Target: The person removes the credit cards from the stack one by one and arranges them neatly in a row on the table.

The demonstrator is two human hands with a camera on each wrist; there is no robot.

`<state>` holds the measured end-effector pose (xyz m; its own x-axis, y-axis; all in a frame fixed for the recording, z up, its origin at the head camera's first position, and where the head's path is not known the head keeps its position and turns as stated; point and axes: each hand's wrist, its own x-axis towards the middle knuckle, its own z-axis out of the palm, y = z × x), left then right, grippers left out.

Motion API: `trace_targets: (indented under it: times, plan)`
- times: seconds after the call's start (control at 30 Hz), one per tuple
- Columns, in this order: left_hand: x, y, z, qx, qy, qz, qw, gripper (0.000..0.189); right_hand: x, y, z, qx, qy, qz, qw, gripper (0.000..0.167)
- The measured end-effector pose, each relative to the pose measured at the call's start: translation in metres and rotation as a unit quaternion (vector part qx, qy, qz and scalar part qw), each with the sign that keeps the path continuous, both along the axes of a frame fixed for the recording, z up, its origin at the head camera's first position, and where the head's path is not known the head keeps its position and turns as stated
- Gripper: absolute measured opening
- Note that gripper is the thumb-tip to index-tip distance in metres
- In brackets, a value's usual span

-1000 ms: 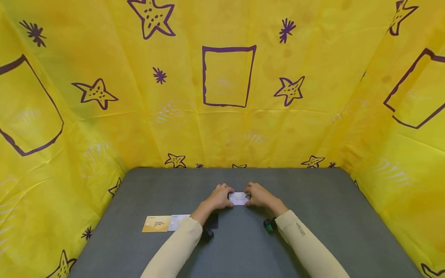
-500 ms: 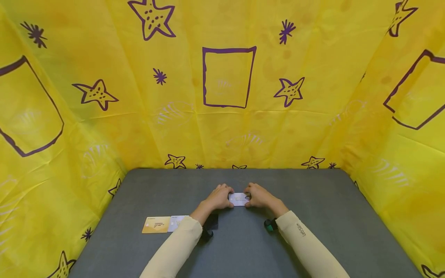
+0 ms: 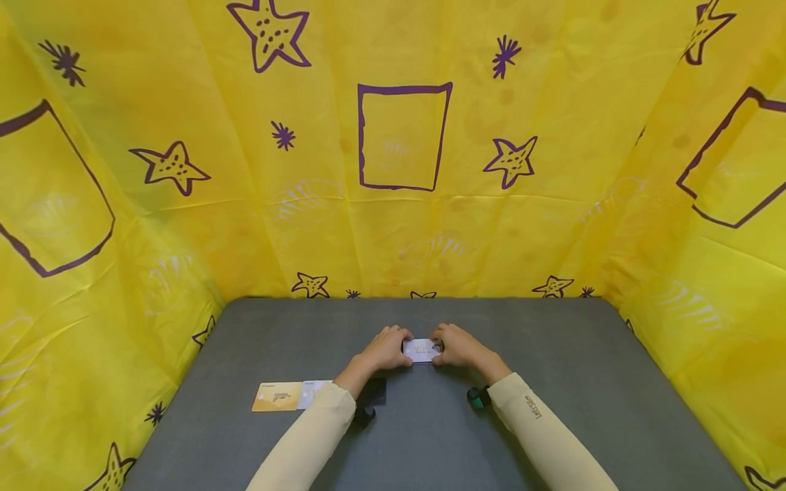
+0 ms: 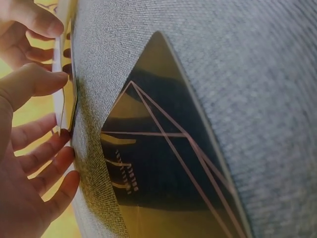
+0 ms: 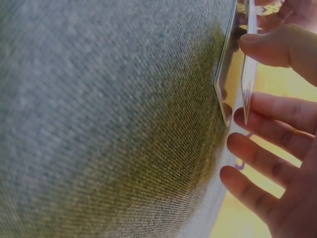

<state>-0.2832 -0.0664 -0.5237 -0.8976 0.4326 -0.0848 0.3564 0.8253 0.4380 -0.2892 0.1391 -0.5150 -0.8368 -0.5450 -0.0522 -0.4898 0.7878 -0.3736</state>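
Observation:
A pale card (image 3: 420,350) with gold-toned print is held level between both hands in the head view. My left hand (image 3: 387,348) pinches its left end between thumb and fingers. At the opposite end, my right hand (image 3: 459,345) grips it the same way. Both wrist views show the card edge-on, close over a dark glossy card (image 5: 229,74) on the table, with a narrow gap between them. Below my left wrist lies a black card (image 4: 163,144) with pink lines, partly hidden by the arm in the head view.
A gold card (image 3: 276,397) and a silver-white card (image 3: 312,390) lie side by side to the left, the latter partly behind the left sleeve. Yellow patterned cloth (image 3: 405,239) walls the grey table (image 3: 552,395) at the back and sides.
The pale card has shifted very slightly between the fingers. Both hands stay in almost the same place, and the cards on the left have not moved.

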Motion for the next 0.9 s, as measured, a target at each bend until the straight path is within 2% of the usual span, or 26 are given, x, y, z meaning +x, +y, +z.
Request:
trace_targets:
  times: [0.13,0.37,0.6,0.9]
  plan:
    - [0.0026,-0.0016,0.0024,0.011,0.005,-0.001,0.9999,0.047,0.0018,0.0001,-0.0007,-0.007,0.005,-0.005,1.0,0.046]
    - [0.006,-0.0048,0.0047,0.029,0.038,-0.011,0.9988,0.046,0.0043,0.0015,-0.0037,-0.017,0.026,0.003,0.9995,0.048]
    - [0.0042,-0.0058,0.0043,0.036,0.021,-0.006,0.9991,0.054,0.0082,0.0036,-0.0037,-0.037,0.043,0.005,0.9984,0.049]
    - [0.0036,-0.0085,0.0088,0.037,0.049,-0.007,0.9981,0.052,0.0083,0.0048,-0.0038,-0.048,0.058,0.005,0.9971,0.049]
